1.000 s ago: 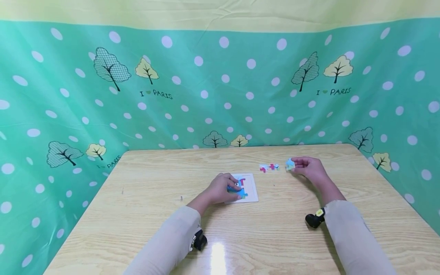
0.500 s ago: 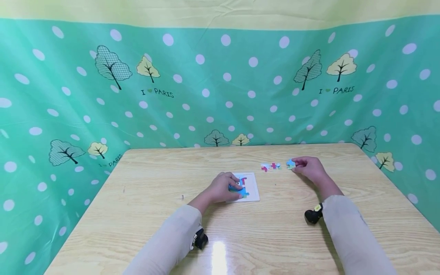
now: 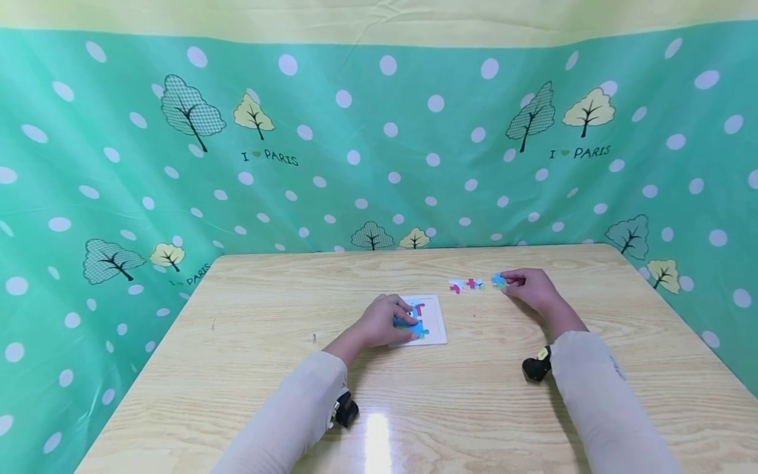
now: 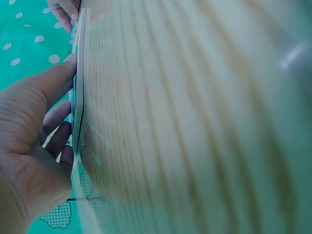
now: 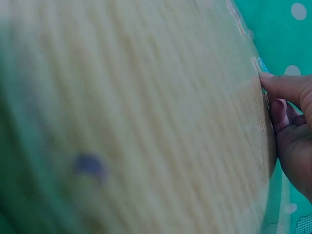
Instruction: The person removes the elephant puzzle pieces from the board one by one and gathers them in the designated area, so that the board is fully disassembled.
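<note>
A white puzzle board [image 3: 437, 322] lies on the table, with joined blue pieces [image 3: 419, 330] and a bit of red showing on its left part. My left hand [image 3: 380, 321] rests over these pieces, thumb and fingers bent and touching the top; it hides the board's left side. In the left wrist view the thumb [image 4: 61, 73] presses at the board's upper face. Farther right, my right hand [image 3: 533, 288] pinches a blue and green puzzle piece [image 3: 498, 279] between thumb and fingers, close over the table. In the right wrist view only a sliver of that piece [image 5: 262, 65] shows.
Loose pink and white puzzle pieces [image 3: 456, 286] lie between the board and my right hand. The wooden table [image 3: 266, 296] ends at a green dotted curtain [image 3: 331, 164]. A small dark mark [image 3: 314, 338] is left of my left wrist.
The blue and green piece has turned slightly in my right fingers and looks flatter now. My left hand stays on the board. The whole head view has shifted a little.
</note>
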Available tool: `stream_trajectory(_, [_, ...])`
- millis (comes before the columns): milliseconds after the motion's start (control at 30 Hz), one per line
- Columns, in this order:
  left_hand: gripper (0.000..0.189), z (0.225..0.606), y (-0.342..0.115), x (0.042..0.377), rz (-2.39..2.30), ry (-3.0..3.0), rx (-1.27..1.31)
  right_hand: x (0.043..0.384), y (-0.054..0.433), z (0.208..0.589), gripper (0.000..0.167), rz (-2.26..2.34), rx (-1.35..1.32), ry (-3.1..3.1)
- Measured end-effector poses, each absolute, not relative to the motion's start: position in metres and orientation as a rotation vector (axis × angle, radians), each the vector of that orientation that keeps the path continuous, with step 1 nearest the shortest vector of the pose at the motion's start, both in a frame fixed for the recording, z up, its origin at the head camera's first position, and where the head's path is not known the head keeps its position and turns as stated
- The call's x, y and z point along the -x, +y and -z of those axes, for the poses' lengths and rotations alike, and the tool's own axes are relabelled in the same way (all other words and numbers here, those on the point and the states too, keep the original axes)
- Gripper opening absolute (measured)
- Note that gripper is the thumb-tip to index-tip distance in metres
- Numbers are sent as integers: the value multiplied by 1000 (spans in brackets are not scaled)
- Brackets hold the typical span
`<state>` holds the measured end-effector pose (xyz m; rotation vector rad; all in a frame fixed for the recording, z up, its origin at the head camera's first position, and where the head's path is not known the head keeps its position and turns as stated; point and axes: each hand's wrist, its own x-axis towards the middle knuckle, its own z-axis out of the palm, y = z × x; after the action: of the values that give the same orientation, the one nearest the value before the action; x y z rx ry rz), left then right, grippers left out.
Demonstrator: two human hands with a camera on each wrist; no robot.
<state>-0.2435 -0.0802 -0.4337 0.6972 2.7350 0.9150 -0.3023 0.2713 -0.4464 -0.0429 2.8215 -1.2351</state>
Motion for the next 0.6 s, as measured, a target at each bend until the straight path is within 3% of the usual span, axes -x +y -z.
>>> stream_trajectory(600, [24,437,-81,245,-936,2752,-736,297,276,447,47,1465,66,2757])
